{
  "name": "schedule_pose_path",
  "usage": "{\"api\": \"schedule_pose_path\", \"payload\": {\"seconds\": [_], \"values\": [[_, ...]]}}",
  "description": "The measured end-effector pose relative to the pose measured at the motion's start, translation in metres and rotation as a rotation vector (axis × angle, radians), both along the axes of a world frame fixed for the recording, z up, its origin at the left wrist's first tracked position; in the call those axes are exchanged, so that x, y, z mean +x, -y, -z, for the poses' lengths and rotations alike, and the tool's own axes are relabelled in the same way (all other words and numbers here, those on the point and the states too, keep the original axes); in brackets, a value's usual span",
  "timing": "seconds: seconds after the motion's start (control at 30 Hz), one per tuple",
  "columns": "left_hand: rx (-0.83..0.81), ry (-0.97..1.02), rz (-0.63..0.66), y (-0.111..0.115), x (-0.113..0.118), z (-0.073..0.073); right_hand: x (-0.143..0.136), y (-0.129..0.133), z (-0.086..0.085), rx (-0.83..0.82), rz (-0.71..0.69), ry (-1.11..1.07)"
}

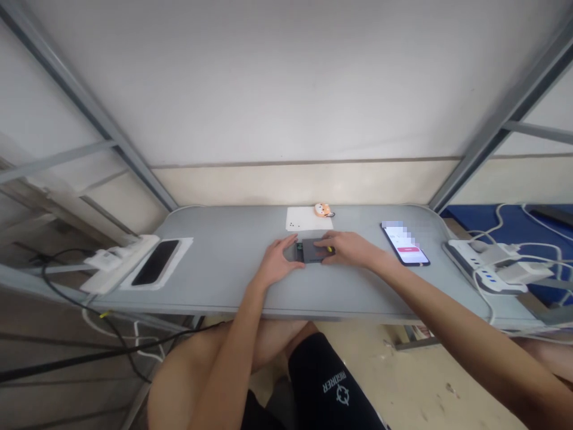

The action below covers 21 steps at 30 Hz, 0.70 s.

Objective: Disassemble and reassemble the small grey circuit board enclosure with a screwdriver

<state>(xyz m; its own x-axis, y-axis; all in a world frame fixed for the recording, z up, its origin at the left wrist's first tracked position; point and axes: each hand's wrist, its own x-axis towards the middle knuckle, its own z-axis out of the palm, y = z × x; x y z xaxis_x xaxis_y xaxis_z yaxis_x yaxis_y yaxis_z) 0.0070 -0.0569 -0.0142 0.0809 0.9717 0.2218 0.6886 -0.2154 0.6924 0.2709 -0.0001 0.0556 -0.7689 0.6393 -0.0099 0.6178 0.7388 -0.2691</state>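
Note:
A small dark grey box-shaped case (312, 252) with slots along its near edge lies on the desk between my hands. A bit of green circuit board (299, 246) shows at its left end. My left hand (280, 261) curves round that end, thumb at the near corner and fingers at the far one. My right hand (338, 248) grips the right end, fingers across the top and thumb side low. Something small and yellow (330, 249) shows by the right fingers; its kind is unclear. Beyond the case, several tiny black screws (292, 225) lie on white paper (304, 220).
An orange-and-white animal-faced item (322, 209) sits on the paper's far edge. At right are a lit phone (405, 243) and a power strip (486, 269) with cables. At left, a dark phone (156, 263) lies beside another white strip (120, 263). Metal posts flank the grey desk (215, 275).

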Motion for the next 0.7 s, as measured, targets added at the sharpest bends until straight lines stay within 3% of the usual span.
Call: {"api": "schedule_pose_path", "payload": {"seconds": [0.33,0.47,0.53,0.6,0.7], "values": [[-0.1,0.004,-0.03,0.002,0.0,-0.003,-0.016,-0.005,0.014,-0.05,-0.026,-0.093],[-0.107,-0.05,-0.093,0.003,0.003,-0.006,-0.02,-0.014,0.006,-0.125,-0.075,-0.392],[-0.108,-0.055,-0.107,0.004,0.004,-0.006,-0.022,-0.021,-0.003,-0.099,0.042,-0.719],[-0.113,-0.044,-0.118,0.005,0.005,-0.006,-0.023,-0.029,-0.008,-0.101,0.267,-1.073],[-0.106,0.0,-0.129,0.007,0.006,-0.007,-0.02,-0.046,0.0,-0.132,0.582,-1.384]]}}
